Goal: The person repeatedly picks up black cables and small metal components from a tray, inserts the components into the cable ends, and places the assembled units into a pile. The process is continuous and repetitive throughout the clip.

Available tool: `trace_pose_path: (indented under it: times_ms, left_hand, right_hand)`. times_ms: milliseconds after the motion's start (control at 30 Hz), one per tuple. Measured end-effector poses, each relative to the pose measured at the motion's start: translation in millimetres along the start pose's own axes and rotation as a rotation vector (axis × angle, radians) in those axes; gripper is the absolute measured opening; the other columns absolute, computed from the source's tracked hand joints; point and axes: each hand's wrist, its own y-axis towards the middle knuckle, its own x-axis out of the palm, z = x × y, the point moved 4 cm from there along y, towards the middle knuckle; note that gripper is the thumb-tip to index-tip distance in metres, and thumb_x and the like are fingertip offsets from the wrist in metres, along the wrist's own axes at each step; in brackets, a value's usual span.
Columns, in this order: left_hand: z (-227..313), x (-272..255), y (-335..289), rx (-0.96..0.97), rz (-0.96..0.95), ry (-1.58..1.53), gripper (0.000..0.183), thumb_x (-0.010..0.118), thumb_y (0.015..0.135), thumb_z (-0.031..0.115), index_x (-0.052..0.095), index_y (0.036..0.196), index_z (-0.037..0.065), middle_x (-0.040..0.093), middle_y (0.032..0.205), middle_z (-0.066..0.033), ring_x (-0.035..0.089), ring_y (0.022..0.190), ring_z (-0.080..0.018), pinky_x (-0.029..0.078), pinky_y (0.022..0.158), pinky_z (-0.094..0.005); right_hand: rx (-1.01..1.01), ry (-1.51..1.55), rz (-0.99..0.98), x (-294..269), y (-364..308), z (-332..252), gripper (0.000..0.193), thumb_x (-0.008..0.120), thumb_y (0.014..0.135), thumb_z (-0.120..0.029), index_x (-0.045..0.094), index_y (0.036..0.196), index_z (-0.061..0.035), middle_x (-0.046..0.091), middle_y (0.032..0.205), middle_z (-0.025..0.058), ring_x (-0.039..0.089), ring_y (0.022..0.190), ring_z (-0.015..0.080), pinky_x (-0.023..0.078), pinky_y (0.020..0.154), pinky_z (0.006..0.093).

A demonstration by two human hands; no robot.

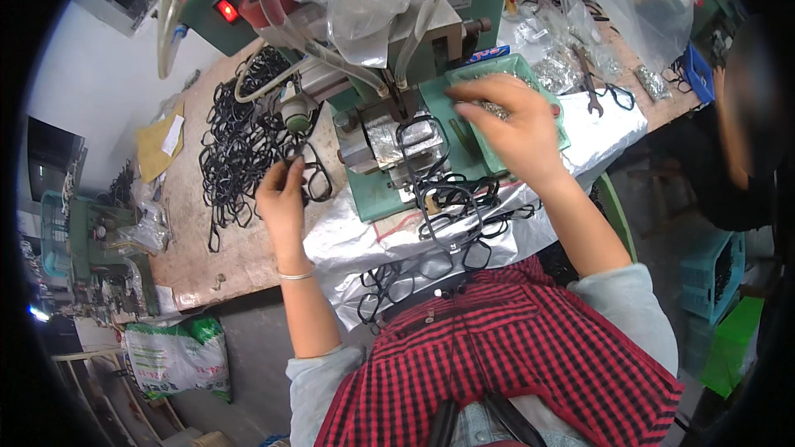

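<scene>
My left hand [281,194] is at the edge of a tangled pile of thin black loops [236,136], thumb and fingertips closed on a black loop [318,182]. Whether that loop is cord or plastic I cannot make out. My right hand [517,128] hovers over a green tray [542,87] of small shiny metal parts, its thumb and fingers bent with a gap between them and nothing visible in it. Between my hands stands a green bench machine with a metal block [397,141]. One black loop [447,145] lies across the block, and more loops [464,194] hang at its front.
Clear hoses [426,16] and a plastic bag [356,0] hang over the machine. Silvery sheeting [339,244] covers the bench's front edge. A wrench [591,91] and bagged parts [654,83] lie at the right. Another person sits at the far right, near a blue crate [708,281].
</scene>
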Motion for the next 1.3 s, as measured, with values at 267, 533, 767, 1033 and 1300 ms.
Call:
trace_pose_path:
  times_ms: [267,533,767,1033,1300]
  left_hand:
    - [-36.9,18.6,-26.4,-0.053,0.112,-0.424,0.015,0.062,0.101,0.017,0.061,0.108,0.003,0.068,0.080,-0.0040,0.057,0.064,-0.0063,0.039,0.053,-0.0209]
    - [154.7,17.6,-42.3,0.726,0.214,-0.451,0.017,0.052,0.103,0.005,0.055,0.118,-0.002,0.069,0.095,-0.0150,0.066,0.083,-0.0184,0.054,0.081,-0.0307]
    - [160.7,20.6,-59.1,0.505,-0.181,-0.616,0.020,0.050,0.103,0.009,0.055,0.119,-0.002,0.068,0.093,-0.0142,0.067,0.077,-0.0186,0.055,0.068,-0.0300]
    - [124.8,91.6,-99.7,-0.550,-0.861,-0.831,0.034,0.049,0.105,0.029,0.061,0.115,-0.002,0.067,0.072,-0.0094,0.061,0.058,-0.0129,0.044,0.047,-0.0254]
    - [116.8,94.8,-102.0,-0.597,-0.671,-0.721,0.037,0.055,0.103,0.032,0.066,0.105,-0.003,0.064,0.065,-0.0061,0.060,0.056,-0.0119,0.046,0.052,-0.0224]
  right_hand:
    - [0.244,0.391,0.040,40.8,4.6,1.3,0.048,0.071,0.081,-0.008,0.059,0.126,0.0006,0.074,0.091,0.0111,0.071,0.087,0.0202,0.052,0.084,0.0314]
    - [0.229,0.533,0.060,49.9,9.2,-13.7,0.060,0.071,0.079,-0.005,0.050,0.135,0.0034,0.073,0.084,0.0081,0.068,0.087,0.0124,0.048,0.089,0.0271]
    - [0.325,0.690,-0.029,42.3,-7.9,-23.0,0.052,0.064,0.086,-0.003,0.051,0.135,0.0027,0.072,0.110,0.0107,0.067,0.103,0.0159,0.048,0.096,0.0298]
    - [0.174,-0.715,0.072,-5.2,-39.1,91.5,0.026,0.076,0.078,-0.019,0.074,0.102,-0.0083,0.060,0.132,0.0189,0.046,0.134,0.0384,0.043,0.105,0.0493]
    - [0.006,-0.625,0.221,-8.7,-45.6,99.6,0.013,0.075,0.078,-0.013,0.072,0.089,-0.0068,0.067,0.119,0.0126,0.058,0.120,0.0344,0.048,0.098,0.0448]
